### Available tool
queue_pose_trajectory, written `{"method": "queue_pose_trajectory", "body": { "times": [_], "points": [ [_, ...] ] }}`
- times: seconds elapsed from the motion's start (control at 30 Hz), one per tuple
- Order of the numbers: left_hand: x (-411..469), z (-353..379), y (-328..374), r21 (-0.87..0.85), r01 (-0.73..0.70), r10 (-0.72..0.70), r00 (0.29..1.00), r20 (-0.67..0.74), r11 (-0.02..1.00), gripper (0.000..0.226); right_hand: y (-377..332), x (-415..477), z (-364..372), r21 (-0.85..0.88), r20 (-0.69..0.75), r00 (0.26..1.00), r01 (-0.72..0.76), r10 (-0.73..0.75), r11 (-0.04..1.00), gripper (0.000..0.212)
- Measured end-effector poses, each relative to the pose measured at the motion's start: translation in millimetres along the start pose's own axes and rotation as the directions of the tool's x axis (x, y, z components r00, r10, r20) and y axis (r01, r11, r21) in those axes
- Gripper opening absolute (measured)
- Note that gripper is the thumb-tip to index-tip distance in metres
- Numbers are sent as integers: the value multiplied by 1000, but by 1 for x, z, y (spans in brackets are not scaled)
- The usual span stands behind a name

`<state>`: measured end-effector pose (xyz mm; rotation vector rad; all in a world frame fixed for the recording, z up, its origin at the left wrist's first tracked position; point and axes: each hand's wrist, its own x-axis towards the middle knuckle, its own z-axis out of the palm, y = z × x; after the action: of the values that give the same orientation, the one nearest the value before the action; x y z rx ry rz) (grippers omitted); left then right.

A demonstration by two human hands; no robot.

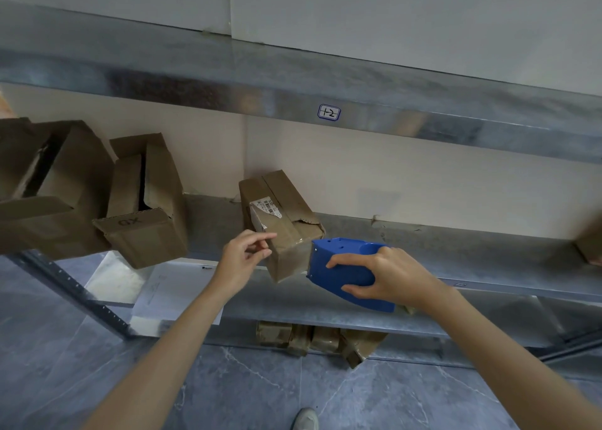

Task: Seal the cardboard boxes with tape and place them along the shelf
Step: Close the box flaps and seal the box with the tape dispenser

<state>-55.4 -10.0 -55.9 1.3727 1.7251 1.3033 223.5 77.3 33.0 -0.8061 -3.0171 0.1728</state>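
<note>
Taping a small cardboard box [281,221] near the front edge of the shelf [456,250].

Gripping a blue tape dispenser [345,266] in the right hand [387,276], with its front end against the box's near side. Touching the box's near left corner with a forefinger of the left hand [242,260], otherwise released and grasping nothing. Flaps down on the small box, so no telling what's inside. Over on the left, two larger boxes [146,201] with flaps open, showing only dark gaps. Cut off at the right edge, another box [589,244]. Half hidden under the bottom shelf, a huddle of taped boxes [319,338]. Reads "XD" upside down on an open flap [130,223] and "1-2" on a sticker [329,112] up on the beam. Too small to read on the white barcode label [265,209].
</note>
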Motion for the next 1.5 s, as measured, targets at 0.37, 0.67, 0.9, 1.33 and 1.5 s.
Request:
{"method": "queue_pose_trajectory", "body": {
  "times": [0.37,0.67,0.9,1.33,1.5],
  "points": [
    [0,17,-16,275,-142,188,971,-149,951,34,10,4,8,-30,26,1000,2,-1,1000,43],
    [10,26,-17,290,-171,228,958,-176,942,15,15,6,11,-32,37,999,-2,3,999,46],
    [10,48,-23,288,-162,258,905,-339,944,18,13,6,12,-10,17,1000,0,0,1000,45],
    [12,39,-24,426,-124,274,910,-310,896,30,19,12,17,14,29,1000,-9,8,1000,44],
    [16,41,-19,427,-89,275,876,-396,900,21,22,14,17,20,32,999,-3,2,1000,44]
  ]
}}
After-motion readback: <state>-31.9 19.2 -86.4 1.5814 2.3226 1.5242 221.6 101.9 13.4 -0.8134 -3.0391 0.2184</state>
